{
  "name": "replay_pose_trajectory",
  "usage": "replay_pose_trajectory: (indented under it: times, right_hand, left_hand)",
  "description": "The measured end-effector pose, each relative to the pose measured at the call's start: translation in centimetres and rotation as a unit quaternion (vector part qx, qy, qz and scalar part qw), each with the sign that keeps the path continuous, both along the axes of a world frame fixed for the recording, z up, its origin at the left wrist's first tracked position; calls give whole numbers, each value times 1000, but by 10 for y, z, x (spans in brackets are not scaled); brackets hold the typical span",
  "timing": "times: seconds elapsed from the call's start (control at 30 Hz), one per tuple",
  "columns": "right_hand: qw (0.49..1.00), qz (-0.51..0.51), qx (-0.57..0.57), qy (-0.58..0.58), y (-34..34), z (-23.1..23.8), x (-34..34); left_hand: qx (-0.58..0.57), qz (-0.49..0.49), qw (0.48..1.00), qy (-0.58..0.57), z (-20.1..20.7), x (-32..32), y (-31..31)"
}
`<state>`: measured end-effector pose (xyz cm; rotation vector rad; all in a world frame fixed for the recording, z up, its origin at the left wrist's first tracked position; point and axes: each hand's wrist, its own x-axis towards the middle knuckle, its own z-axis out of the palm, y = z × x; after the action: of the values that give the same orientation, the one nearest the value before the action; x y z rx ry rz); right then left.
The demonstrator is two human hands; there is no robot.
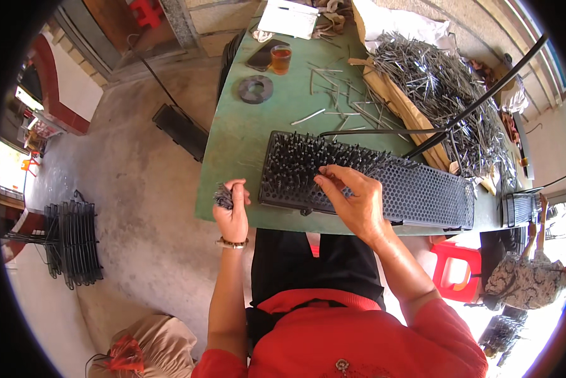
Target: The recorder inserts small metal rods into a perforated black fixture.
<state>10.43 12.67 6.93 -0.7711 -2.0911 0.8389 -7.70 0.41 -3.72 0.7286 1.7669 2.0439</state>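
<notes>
A long black perforated plate (431,189) lies across the near part of the green table. Thin dark strips (321,154) stand upright in its holes over the left part, while the honeycomb holes on the right are bare. My left hand (232,211) is closed round a bundle of thin dark strips (223,196), left of the plate at the table's edge. Over the plate's near side, my right hand (353,194) has thumb and forefinger pinched together beside the standing strips. Whatever is between those fingertips is too small to make out.
A big heap of loose strips (431,75) lies at back right behind a brown cardboard edge (399,104). A long black rod (484,97) slants over it. On the table (232,151) are a cup (281,60), phone (261,55) and dark ring (255,89). Another person (528,277) is at right.
</notes>
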Motion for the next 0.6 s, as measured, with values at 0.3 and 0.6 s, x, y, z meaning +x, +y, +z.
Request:
replay_pose_trajectory:
  times: [0.3,0.6]
  right_hand:
    - [1000,-24,2,0,-3,-8,-3]
    - [980,45,193,-28,-1,-17,-1]
  left_hand:
    - [-78,18,992,95,-39,1,2]
    - [-14,-34,976,-213,19,25,-30]
